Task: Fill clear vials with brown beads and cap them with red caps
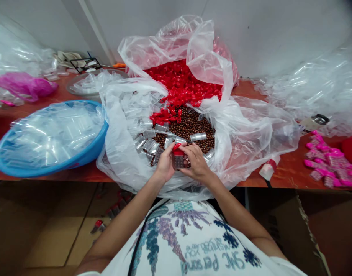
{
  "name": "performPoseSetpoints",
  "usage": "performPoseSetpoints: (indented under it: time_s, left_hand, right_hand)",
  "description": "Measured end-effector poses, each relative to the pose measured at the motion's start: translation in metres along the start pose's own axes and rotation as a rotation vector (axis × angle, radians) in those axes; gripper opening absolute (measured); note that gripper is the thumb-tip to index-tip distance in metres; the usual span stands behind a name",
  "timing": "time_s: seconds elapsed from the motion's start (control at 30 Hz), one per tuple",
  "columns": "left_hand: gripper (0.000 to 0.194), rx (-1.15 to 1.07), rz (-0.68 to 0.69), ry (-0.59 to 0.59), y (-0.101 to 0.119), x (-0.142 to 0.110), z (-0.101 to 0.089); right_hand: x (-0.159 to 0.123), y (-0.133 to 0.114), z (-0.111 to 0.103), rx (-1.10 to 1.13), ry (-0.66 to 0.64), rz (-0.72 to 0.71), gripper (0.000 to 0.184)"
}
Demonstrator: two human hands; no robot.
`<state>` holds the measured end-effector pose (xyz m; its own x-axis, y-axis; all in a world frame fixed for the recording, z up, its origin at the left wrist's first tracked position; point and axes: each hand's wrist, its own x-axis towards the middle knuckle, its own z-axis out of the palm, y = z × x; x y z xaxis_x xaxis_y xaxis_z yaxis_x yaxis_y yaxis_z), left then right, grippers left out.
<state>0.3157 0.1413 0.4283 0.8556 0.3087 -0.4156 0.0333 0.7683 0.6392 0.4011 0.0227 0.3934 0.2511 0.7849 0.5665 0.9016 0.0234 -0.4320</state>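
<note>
My left hand (165, 165) and my right hand (197, 163) meet at the table's front edge, both closed on one small clear vial with a red cap (178, 158). The vial looks filled with brown beads. Just beyond my fingers lies a heap of brown beads (193, 128) in an open plastic bag. Several empty clear vials (148, 142) lie at the heap's left side, and one more clear vial (198, 136) lies on top of the beads. A pile of red caps (181, 86) fills the bag behind the beads.
A blue basin (86, 153) lined with clear plastic sits at the left. Pink-capped vials (329, 163) lie at the right edge. One red-capped vial (268, 168) lies on the red-brown table (290, 172). Crumpled plastic bags line the back; cardboard boxes (40, 226) stand below.
</note>
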Motion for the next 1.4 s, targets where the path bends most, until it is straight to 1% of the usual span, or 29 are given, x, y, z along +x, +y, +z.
performPoseSetpoints:
  time_s: [0.1,0.23,0.33,0.5,0.57,0.63,0.7,0.73,0.8,0.87,0.9,0.97,1.0,1.07,1.13,1.2,1.23,1.3,1.4]
  left_hand:
    - [0.039,0.008,-0.005,0.054,-0.002,-0.001,0.003]
    - [0.034,0.070,0.002,0.097,-0.006,-0.002,0.004]
    - [0.034,0.142,0.026,0.142,-0.008,-0.001,0.004]
    - [0.029,0.204,0.105,0.253,-0.014,-0.001,0.006]
    - [0.030,0.210,0.106,0.252,-0.019,-0.002,0.004]
    - [0.034,0.253,0.097,0.220,-0.022,-0.002,-0.002]
    - [0.036,0.391,0.138,0.170,-0.019,0.001,-0.011]
    - [0.037,0.512,0.190,0.153,-0.015,0.004,-0.017]
    - [0.037,0.861,0.334,0.163,-0.002,0.013,-0.028]
    - [0.038,1.270,0.461,0.257,0.014,0.023,-0.035]
    - [0.038,1.455,0.485,0.321,0.021,0.029,-0.036]
    - [0.038,1.735,0.453,0.415,0.031,0.038,-0.034]
    - [0.037,1.820,0.414,0.434,0.034,0.041,-0.032]
    - [0.036,1.912,0.346,0.425,0.035,0.044,-0.027]
    - [0.035,1.945,0.331,0.390,0.034,0.042,-0.024]
    - [0.034,1.961,0.322,0.326,0.033,0.036,-0.023]
    - [0.032,1.963,0.307,0.292,0.032,0.033,-0.024]
    - [0.027,1.946,0.258,0.229,0.032,0.029,-0.027]
    - [0.017,1.857,0.216,0.171,0.032,0.037,-0.035]
  right_hand:
    - [0.000,-0.004,-0.001,-0.038,-0.006,0.064,0.082]
    - [0.003,-0.009,-0.006,-0.068,-0.051,0.112,0.076]
    - [0.005,-0.010,-0.008,-0.094,-0.063,0.090,0.070]
    - [0.006,-0.008,-0.006,-0.143,-0.079,0.013,0.068]
    - [0.005,-0.006,-0.004,-0.152,-0.091,-0.023,0.066]
    - [0.002,-0.005,-0.003,-0.155,-0.114,-0.038,0.066]
    - [-0.002,-0.004,-0.005,-0.150,-0.152,-0.018,0.067]
    - [-0.004,-0.003,-0.007,-0.143,-0.176,0.001,0.068]
    - [-0.007,0.001,-0.014,-0.138,-0.222,0.064,0.069]
    - [-0.011,0.009,-0.023,-0.168,-0.266,0.152,0.067]
    - [-0.012,0.013,-0.028,-0.199,-0.294,0.198,0.066]
    - [-0.015,0.023,-0.038,-0.276,-0.378,0.280,0.063]
    - [-0.016,0.028,-0.041,-0.313,-0.428,0.307,0.063]
    - [-0.018,0.034,-0.048,-0.364,-0.510,0.329,0.071]
    - [-0.018,0.038,-0.052,-0.377,-0.557,0.303,0.084]
    - [-0.017,0.039,-0.056,-0.370,-0.586,0.258,0.090]
    - [-0.016,0.038,-0.058,-0.368,-0.600,0.241,0.089]
    - [-0.013,0.037,-0.060,-0.369,-0.633,0.210,0.080]
    - [-0.009,0.037,-0.060,-0.359,-0.674,0.164,0.067]
